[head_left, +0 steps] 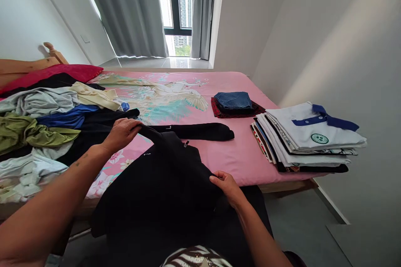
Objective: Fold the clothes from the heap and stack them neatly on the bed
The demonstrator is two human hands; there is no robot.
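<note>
1. Black garment (pixel 175 162): spread between both hands at near bed edge; sleeve (pixel 203 132) lies out on pink sheet (pixel 234 150).
2. Left hand (pixel 123 131): fingers closed on its upper-left edge.
3. Right hand (pixel 227 185): thumb and fingers pinching right edge.
4. Loose clothes pile (pixel 67 117) left, folded shirt stack (pixel 282 133) right.

A plain black garment (pixel 169 171) is held up at two spots along its edge, its lower folds draped past the near side of the bed (pixel 219 154). A long, sleeve-like part (pixel 205 132) is laid sideways across the sheet.
</note>
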